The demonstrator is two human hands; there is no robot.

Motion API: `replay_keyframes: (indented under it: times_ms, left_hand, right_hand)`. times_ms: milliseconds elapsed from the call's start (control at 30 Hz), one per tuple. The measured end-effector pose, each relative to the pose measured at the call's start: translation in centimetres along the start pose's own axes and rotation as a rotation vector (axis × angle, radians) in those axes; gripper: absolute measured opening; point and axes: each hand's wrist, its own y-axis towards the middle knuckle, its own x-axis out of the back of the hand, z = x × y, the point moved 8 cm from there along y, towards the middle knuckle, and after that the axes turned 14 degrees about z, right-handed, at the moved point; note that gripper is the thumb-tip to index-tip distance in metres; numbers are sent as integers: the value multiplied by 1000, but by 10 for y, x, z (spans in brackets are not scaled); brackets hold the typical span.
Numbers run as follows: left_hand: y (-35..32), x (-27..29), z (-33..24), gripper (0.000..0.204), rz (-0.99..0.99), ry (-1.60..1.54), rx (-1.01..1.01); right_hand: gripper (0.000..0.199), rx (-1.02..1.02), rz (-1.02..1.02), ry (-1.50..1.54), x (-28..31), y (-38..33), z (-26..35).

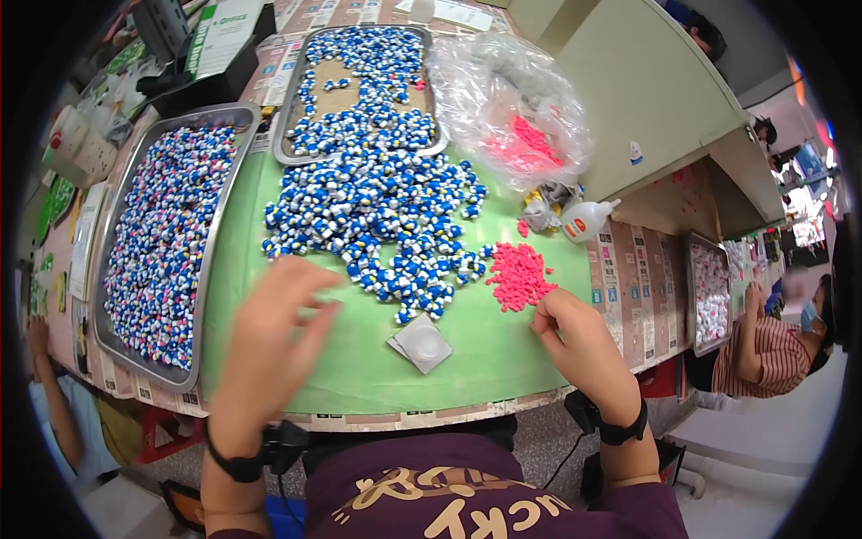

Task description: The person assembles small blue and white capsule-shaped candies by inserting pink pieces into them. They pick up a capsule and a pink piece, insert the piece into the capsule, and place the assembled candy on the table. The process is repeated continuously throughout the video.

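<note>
My left hand (277,332) is blurred by motion over the green mat, just left of a large heap of small blue-and-white pieces (359,211), some with yellow parts. Its fingers are curved, and whether they hold anything is unclear. At the near right edge of a small pile of pink pieces (516,277), my right hand (579,340) has its thumb and forefinger drawn together. Anything pinched there is too small to make out. Between the hands, close to the heap's near tip, lies a small square grey pad (424,345) with a round shape on top.
Metal trays of blue-and-white pieces stand at left (208,260) and far centre (292,99). A clear plastic bag (458,76) holds pink pieces. Nearby are a white squeeze bottle (588,218) and a pale cabinet (646,90). A person in a striped shirt (777,355) sits at right; another's arm (56,404) shows at left.
</note>
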Motion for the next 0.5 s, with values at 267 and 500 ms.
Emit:
replay_keyframes:
  times_ms: [267, 500]
  left_hand:
    - [19, -62, -13, 22, 286, 62, -171]
    - [15, -65, -6, 18, 264, 81, -125]
  right_hand:
    - [15, 46, 13, 51, -6, 2, 5]
    - [16, 107, -28, 33, 2, 8, 13]
